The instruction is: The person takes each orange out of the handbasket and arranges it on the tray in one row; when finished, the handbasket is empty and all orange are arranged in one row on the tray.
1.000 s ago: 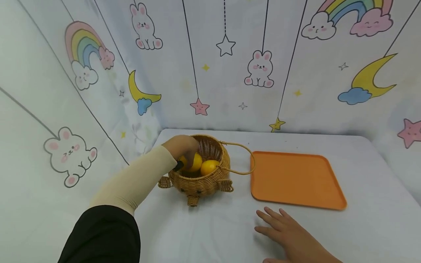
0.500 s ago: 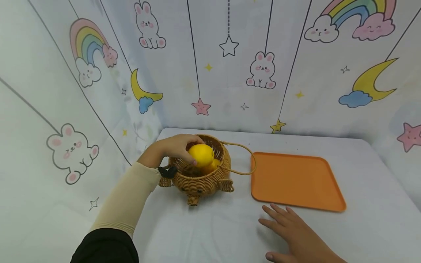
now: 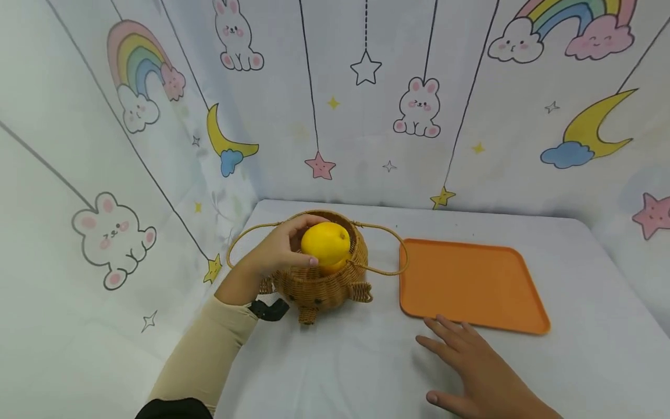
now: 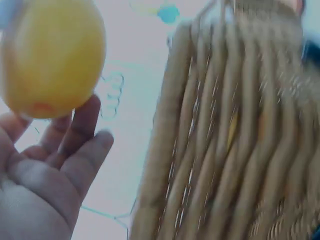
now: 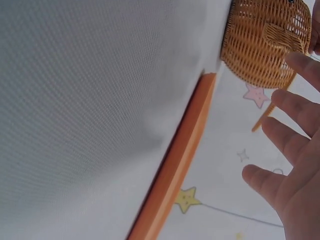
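My left hand (image 3: 277, 250) grips a yellow lemon (image 3: 325, 243), holding it just above the open top of a wicker basket (image 3: 314, 291) with an animal face. Beneath the lemon, part of another yellow-orange fruit (image 3: 333, 268) shows inside the basket. Up close in the left wrist view, the lemon (image 4: 55, 55) rests against the fingers, beside the basket's woven wall (image 4: 230, 145). My right hand (image 3: 473, 366) hovers over the white cloth with its fingers spread and holds nothing. It is nearest to the front edge of an orange tray (image 3: 471, 285).
One looped basket handle (image 3: 395, 233) sticks out toward the tray; the other loop (image 3: 235, 238) lies behind the left wrist. A white cloth (image 3: 356, 361) covers the table. Behind it hangs a printed curtain (image 3: 366, 128) with rabbits, stars and rainbows.
My left hand has come up out of the basket with the lemon, moving slightly right and toward me. My right hand has shifted a little to the right, fingers still spread.
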Demonstrator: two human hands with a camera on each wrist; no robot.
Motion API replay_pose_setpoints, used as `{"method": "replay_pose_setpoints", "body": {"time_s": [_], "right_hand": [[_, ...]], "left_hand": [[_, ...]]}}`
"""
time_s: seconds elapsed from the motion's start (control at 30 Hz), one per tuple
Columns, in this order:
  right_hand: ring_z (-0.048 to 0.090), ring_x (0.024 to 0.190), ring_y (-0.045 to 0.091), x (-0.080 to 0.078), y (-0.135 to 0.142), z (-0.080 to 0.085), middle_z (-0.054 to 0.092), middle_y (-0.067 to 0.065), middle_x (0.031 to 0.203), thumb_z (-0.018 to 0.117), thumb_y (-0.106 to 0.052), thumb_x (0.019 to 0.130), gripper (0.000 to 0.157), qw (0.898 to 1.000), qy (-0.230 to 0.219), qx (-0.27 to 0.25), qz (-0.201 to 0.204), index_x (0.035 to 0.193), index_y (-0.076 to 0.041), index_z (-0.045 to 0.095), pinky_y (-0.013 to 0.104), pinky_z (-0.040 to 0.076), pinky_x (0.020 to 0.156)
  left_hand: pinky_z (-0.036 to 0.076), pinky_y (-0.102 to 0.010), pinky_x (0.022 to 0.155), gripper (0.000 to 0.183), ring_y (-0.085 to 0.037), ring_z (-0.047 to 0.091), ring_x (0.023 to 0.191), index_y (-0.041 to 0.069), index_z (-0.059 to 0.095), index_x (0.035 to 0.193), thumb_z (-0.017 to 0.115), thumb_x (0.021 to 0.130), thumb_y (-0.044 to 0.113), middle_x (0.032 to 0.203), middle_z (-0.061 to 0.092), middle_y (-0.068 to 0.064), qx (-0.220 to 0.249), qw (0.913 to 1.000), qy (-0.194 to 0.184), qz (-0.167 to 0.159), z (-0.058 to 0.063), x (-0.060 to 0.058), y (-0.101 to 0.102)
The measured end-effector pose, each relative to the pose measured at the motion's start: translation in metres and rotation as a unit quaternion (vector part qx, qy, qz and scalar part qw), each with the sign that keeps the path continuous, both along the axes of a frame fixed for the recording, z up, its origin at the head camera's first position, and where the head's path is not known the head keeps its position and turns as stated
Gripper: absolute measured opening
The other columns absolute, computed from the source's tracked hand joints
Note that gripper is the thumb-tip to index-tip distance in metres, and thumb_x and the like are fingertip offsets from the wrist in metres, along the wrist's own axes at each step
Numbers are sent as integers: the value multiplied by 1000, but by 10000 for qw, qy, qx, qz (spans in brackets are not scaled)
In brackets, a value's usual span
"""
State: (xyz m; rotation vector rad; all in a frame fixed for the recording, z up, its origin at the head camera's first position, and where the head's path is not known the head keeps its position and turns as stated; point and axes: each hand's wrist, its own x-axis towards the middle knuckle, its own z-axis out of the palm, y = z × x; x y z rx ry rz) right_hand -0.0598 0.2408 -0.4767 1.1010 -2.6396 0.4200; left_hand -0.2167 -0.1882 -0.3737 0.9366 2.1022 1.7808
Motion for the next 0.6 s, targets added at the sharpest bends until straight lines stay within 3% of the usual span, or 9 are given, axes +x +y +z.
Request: {"method": "replay_pose_setpoints", "body": {"time_s": [0.1,0.27,0.4,0.6], "right_hand": [[47,147,36,2,2,0,46,9,166,84,-67,82,92,9999,20,26,-140,159,-28,53,30,-4,129],[41,152,36,4,3,1,38,7,171,83,-66,84,95,9998,23,47,-194,163,-28,47,32,-6,129],[39,154,36,6,4,3,31,1,174,80,-68,85,94,9995,-55,141,-266,164,-31,45,31,-8,129],[37,155,38,7,5,3,28,2,176,79,-69,85,97,9992,24,231,-325,166,-31,41,34,-7,129]], "left_hand": [[55,-39,106,74,-33,61,124,3,52,150,84,83,3,147,56,-15,175,9993,104,312,-3,16,9],[55,-37,105,77,-31,62,124,7,55,150,88,81,7,148,56,-10,-109,9965,440,704,-9,39,20],[56,-38,102,77,-29,63,121,11,58,149,89,79,11,146,58,-6,-321,9942,643,797,-12,45,28],[55,-37,103,77,-25,62,120,13,59,148,91,78,18,142,59,-1,-448,9903,909,952,-18,47,41]]}}
